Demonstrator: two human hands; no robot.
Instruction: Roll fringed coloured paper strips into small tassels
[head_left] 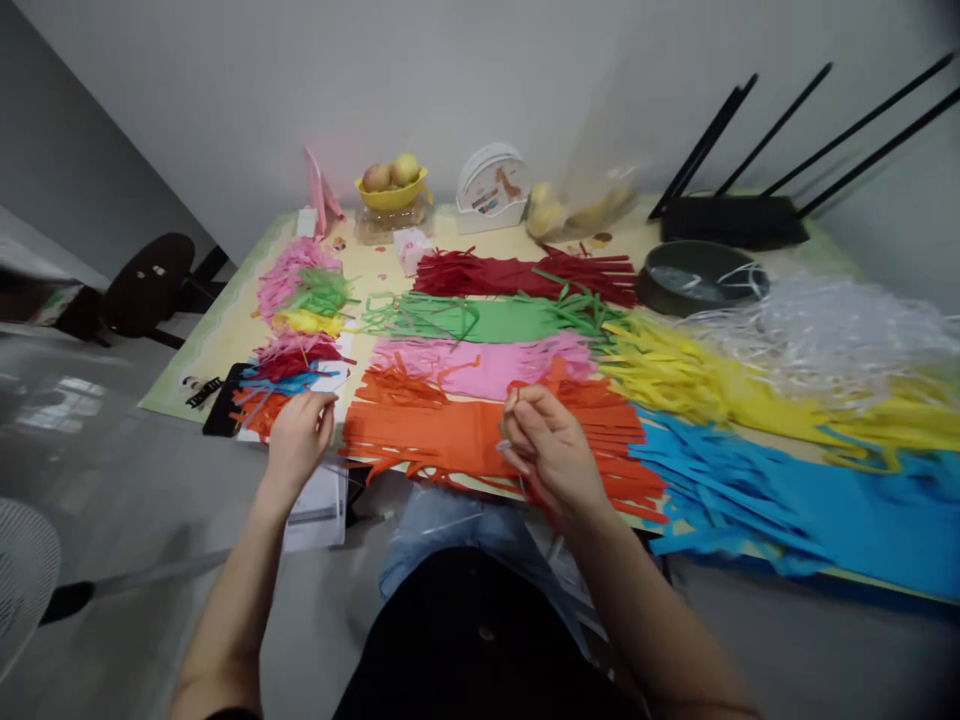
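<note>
The right hand (551, 440) is over the orange sheet (442, 430), its thumb and forefinger meeting on an orange bit (517, 388), the other fingers curled. A whitish strand shows by those fingers (too blurred to make out its ends). The left hand (296, 435), well apart at the table's near edge, has its fingertips drawn together; whether they grip anything, I cannot tell.

The orange sheet lies right in front of the person, cut into strips at both ends. Beyond it, 3 more fringed sheets lie in rows: pink (487, 370), then green (502, 320), then red (502, 275). To the right are 2 others, yellow (697, 370) and blue (885, 510), the blue nearer the person. A heap of white strips (840, 330) rests on the yellow.

Just beyond the left hand is a row of small bundles (322, 290) in pink, green, yellow, red, blue and orange. A black slab (223, 405) lies beside the nearest of them.

Along the back of the table (232, 330) are a pink stand (319, 190), a yellow bowl (394, 200) of fruit, a white holder (491, 190), a clear bag (592, 200) and a black router (727, 222). A dark round tin (660, 295) is in front of the router. On the floor, to the left, are a stool (150, 275) and a fan (26, 570).
</note>
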